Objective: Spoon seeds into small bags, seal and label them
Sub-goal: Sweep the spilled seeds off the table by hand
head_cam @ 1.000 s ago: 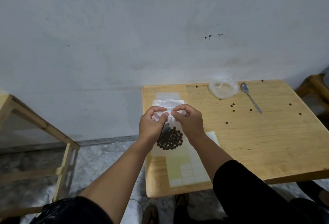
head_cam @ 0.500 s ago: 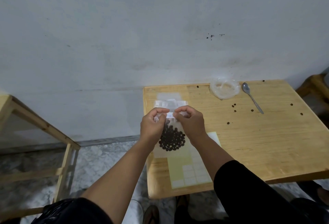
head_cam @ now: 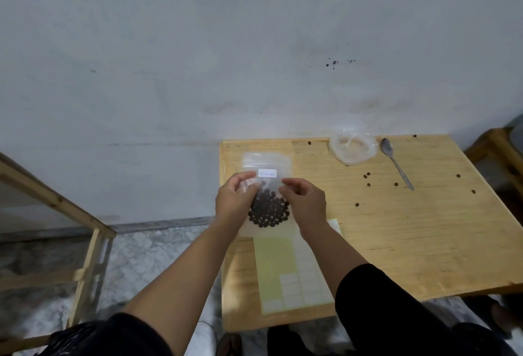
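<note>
While one wooden surface (head_cam: 410, 242) carries everything, your two hands, left (head_cam: 236, 200) and right (head_cam: 304, 204), pinch one labelled bag (head_cam: 267, 185) of seeds near its left edge, over one label sheet (head_cam: 288, 270); one spoon (head_cam: 396, 166) and about nine loose seeds (head_cam: 368, 176) dot the right half.

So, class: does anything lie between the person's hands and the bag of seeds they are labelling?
Nothing visible does. The left hand and right hand already hold the bag of seeds at its two sides. The white label sits on the bag just above the fingers.
</note>
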Available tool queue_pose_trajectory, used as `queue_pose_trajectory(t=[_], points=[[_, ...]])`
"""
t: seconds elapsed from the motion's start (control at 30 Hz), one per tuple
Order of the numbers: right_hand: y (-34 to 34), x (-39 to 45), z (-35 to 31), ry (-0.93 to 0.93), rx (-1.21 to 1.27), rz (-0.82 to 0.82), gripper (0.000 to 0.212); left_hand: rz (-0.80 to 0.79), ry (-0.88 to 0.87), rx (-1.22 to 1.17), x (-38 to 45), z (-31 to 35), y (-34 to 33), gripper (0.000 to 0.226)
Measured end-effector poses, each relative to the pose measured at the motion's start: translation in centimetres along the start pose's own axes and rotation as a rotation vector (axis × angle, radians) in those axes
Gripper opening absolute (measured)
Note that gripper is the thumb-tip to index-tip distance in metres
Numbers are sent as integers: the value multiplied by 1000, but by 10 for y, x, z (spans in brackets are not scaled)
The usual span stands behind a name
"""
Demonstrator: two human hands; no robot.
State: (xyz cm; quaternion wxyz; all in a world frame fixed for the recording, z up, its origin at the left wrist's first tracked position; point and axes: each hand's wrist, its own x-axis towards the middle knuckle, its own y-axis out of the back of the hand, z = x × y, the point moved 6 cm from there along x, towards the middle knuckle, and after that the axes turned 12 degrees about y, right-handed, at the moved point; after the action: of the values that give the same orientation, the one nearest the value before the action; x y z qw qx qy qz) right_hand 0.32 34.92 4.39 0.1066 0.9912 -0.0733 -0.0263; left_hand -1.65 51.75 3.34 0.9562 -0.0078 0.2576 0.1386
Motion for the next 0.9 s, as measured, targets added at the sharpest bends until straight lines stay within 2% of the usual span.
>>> queue_pose_trajectory(t=[0.17, 0.5, 0.73, 0.9], points=[[-5, 39, 11, -3, -82, -46, 16, 174, -22, 116, 18, 5, -7, 26], [-26, 102, 34, 155, -394, -310, 21, 412, -46, 320, 67, 2, -27, 30], [-37, 103, 41, 407, -607, -464, 23, 488, -130, 667, 71, -6, -39, 35], [-30, 94, 38, 535, -645, -466, 46, 474, -233, 774, 65, 5, -53, 38]])
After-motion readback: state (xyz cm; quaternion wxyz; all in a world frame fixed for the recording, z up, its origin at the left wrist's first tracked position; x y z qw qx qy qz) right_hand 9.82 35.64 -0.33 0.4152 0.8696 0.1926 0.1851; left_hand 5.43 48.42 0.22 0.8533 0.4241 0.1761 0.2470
